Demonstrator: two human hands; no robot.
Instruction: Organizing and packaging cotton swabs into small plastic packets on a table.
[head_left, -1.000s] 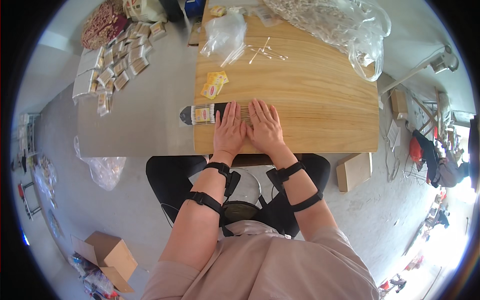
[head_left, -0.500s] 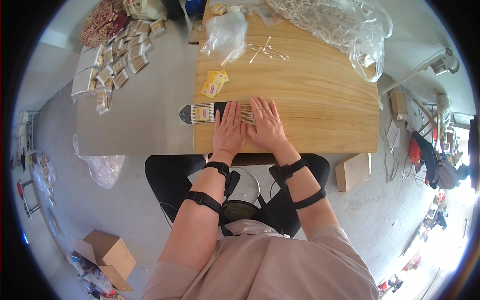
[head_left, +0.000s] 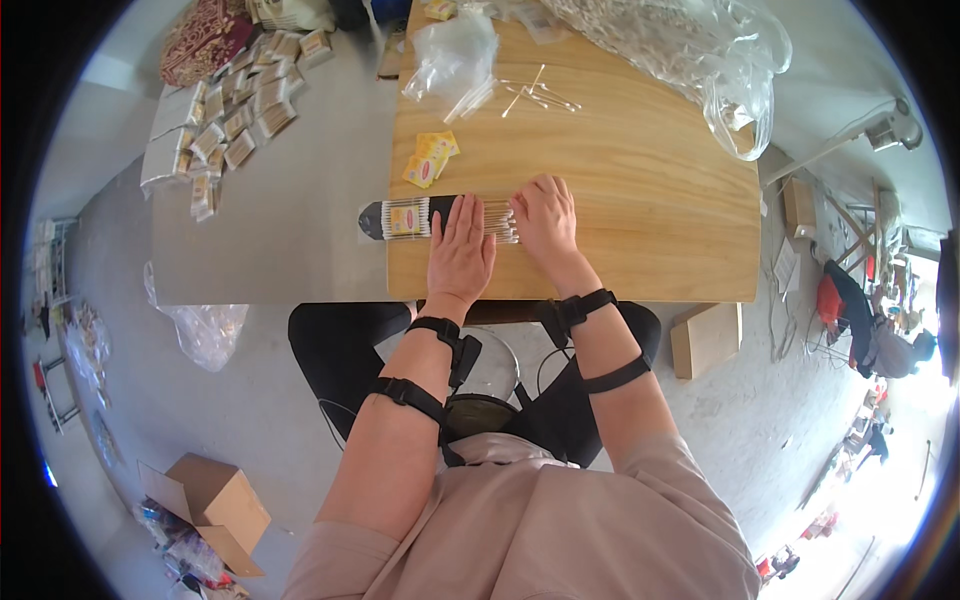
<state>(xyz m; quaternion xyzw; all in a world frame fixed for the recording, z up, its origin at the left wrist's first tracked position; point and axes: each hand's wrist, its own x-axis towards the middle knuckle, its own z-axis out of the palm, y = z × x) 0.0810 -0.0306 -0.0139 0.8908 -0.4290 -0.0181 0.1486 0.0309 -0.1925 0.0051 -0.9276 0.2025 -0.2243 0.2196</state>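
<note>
Toward the near side of a wooden table (head_left: 660, 220), the left hand (head_left: 462, 250) lies flat just right of a swab bundle (head_left: 388, 222) with a yellow-and-red printed label (head_left: 404, 220); the right hand (head_left: 546, 213), flat a second ago, curls at other swabs' (head_left: 500, 224) right end, grip impossible to tell

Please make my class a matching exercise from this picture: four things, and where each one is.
Things
1. yellow cards
2. left hand
3. open cardboard box
4. small packs

Places
A. on the floor
B. on the grey tabletop
C. laid across the black strip
D. on the wooden tabletop, beyond the hands

Pairs: 1-D, 2-C, 3-A, 4-B
</note>
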